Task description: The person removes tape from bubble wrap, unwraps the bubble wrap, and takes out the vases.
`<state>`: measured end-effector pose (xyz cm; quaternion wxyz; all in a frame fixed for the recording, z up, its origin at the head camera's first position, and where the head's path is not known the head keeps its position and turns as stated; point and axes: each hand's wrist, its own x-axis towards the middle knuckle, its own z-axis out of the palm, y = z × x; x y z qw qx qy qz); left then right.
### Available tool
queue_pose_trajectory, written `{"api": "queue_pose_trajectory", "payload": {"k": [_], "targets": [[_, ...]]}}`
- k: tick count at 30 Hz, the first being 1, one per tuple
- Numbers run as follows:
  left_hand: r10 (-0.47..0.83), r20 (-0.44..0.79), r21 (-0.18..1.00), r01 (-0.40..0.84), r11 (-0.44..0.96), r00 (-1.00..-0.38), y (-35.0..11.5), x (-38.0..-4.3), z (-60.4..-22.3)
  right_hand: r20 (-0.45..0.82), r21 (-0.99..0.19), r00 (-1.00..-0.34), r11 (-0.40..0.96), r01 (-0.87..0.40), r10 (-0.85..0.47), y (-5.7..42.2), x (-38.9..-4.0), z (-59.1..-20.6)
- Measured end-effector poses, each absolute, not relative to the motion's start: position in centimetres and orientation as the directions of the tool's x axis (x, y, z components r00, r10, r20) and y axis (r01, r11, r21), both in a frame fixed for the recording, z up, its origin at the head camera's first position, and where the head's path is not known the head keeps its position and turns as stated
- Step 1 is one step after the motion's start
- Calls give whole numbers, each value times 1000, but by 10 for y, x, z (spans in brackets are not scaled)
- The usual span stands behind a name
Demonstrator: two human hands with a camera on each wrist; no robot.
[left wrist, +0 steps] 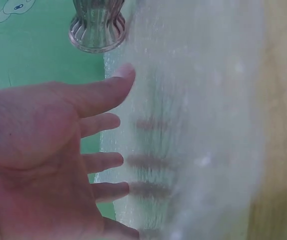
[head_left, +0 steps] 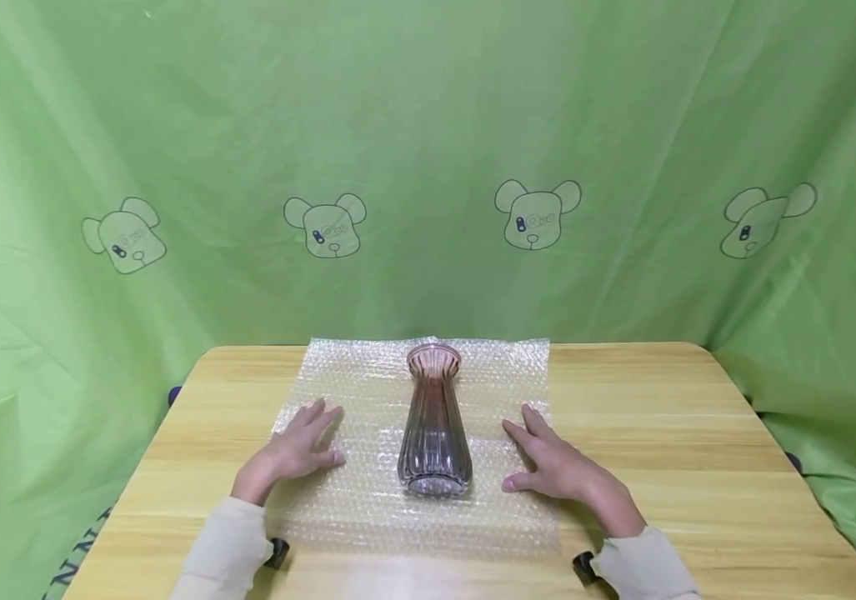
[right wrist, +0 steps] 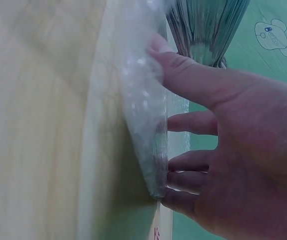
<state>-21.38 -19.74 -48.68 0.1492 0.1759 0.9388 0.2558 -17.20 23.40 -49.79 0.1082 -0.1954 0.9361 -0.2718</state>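
A ribbed glass vase, pinkish at the mouth and grey toward the base, lies on its side on a sheet of bubble wrap. Its mouth points to the far edge and its base toward me. To its left, my left hand rests with spread fingers on the wrap; the left wrist view shows the thumb nearest the vase's flared rim. On the other side, my right hand has its fingertips at the sheet's right part, where the wrap bulges up beside the thumb. Neither hand touches the vase.
The wooden table extends past the wrap on both sides. Green cloth printed with bear heads hangs behind and around it. Beside each sleeve is a black wrist device, one on the left and one on the right.
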Motion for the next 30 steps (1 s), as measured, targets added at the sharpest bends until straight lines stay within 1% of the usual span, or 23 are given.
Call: {"api": "queue_pose_trajectory", "payload": {"k": [8, 14, 22, 25, 30], "targets": [[402, -249, 505, 236, 830, -881, -194, -211, -484, -106, -541, -897, 782, -309, -428, 234, -173, -497], [392, -243, 487, 238, 840, -887, -194, -212, -486, -106, -530, -896, 787, -315, -431, 235, -174, -498], [372, -225, 495, 223, 840, -901, -194, -212, -485, -92, -529, -896, 784, -325, -434, 234, -178, -497], [379, -198, 530, 226, 817, -904, -191, -212, -484, -93, -540, -895, 778, -323, -436, 233, -177, -497], [444, -91, 690, 265, 673, -892, -171, -219, -472, -89, -547, -901, 777, -312, -425, 235, -175, -499]]}}
